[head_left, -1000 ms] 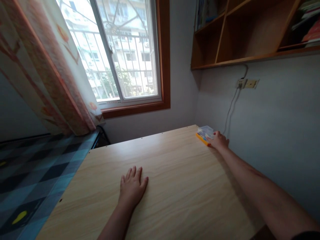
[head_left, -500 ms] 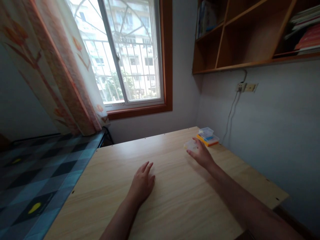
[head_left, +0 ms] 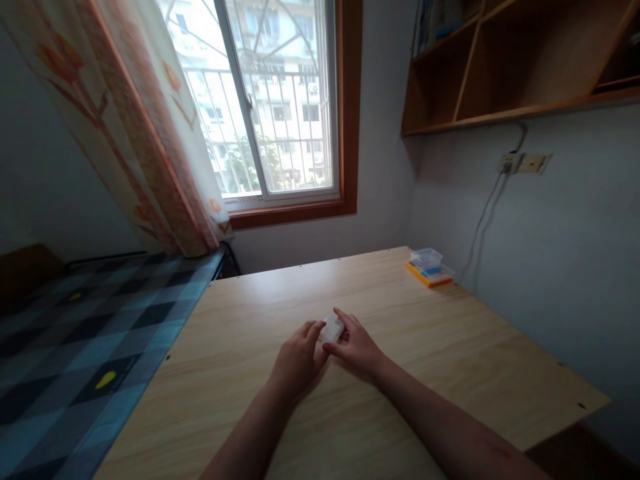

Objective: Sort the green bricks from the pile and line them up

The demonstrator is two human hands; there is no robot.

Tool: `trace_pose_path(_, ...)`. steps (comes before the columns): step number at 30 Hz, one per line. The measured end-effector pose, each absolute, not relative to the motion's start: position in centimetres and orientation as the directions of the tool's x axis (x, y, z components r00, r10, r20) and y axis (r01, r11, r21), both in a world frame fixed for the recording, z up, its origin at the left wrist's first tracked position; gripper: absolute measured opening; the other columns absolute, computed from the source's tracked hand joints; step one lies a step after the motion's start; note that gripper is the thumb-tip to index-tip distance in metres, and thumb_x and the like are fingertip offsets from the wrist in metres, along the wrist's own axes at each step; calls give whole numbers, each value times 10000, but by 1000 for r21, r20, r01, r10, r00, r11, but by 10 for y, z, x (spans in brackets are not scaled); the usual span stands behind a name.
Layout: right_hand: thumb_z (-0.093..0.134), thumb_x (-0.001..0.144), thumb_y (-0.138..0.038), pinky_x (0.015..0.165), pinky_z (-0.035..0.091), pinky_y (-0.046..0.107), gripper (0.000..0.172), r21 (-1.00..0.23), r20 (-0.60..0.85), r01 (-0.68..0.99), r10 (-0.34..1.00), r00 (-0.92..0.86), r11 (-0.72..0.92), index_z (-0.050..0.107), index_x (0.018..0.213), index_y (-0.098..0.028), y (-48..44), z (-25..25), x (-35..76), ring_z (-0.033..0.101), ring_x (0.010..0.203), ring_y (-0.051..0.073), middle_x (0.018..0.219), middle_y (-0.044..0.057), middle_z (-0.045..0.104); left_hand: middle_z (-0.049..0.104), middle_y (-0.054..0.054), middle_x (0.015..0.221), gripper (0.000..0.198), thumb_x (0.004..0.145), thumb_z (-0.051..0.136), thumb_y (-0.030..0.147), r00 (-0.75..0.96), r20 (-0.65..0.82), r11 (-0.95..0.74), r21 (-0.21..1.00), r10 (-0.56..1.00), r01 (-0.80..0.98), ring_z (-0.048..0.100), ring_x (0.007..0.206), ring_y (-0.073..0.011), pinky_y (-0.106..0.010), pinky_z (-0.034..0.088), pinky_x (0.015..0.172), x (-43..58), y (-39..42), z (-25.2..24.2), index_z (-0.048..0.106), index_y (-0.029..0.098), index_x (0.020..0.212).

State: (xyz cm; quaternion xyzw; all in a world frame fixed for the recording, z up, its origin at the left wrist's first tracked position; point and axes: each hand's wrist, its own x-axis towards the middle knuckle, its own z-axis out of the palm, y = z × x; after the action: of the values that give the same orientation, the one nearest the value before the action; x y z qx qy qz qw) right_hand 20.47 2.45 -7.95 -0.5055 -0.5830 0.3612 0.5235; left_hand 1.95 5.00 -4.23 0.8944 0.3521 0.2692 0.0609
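Observation:
A small clear plastic box (head_left: 332, 329) is between my two hands, over the middle of the wooden table (head_left: 240, 373). My right hand (head_left: 356, 343) grips it from the right, with thumb and fingers on its sides. On the other side, my left hand (head_left: 300, 350) has its fingers curled against the box's left edge. What lies inside the box is too small to make out.
At the table's far right corner, a clear plastic case (head_left: 426, 258) sits on an orange-edged box (head_left: 430, 275). A checked bed cover (head_left: 120, 333) lies along the left. Wooden shelves (head_left: 450, 87) hang above right, over a plugged-in cord (head_left: 483, 220).
My right hand has brought the small clear box from near the far right corner to the table's middle. My left hand has moved slightly right and closed on it. The view has shifted.

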Motion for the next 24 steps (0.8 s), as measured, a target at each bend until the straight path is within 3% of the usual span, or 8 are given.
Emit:
trace_pose_path(4,859,710,-413,1016,538,414,921,-962,262,72,964,-32,264,437,1509,-233,20,-81,206,569,1214,259,1394,135,442,663,-108,1180,398,867,610,193,589,411,-715,323,696,620,671,1015,-271,-400,557,861,19,50,-43,519,198,1254)
trace_pose_path(16,884,675,-353,1028,541,425,905,-969,243,-67,966,-84,238,482,1480,-254,19,-85,210,580,1217,265,1384,117,422,651,-103,1198,425,870,625,288,609,394,-725,371,689,580,655,1048,-269,-391,543,888,20,42,-39,502,216,1270)
trace_pose_path(24,809,762,-360,1008,520,419,614,-959,228,-194,969,-96,206,624,1334,-238,24,-91,214,629,1122,220,1292,98,575,670,-71,1071,452,756,518,74,487,388,-622,526,783,580,649,906,-203,-348,542,835,13,48,-46,547,191,1192)
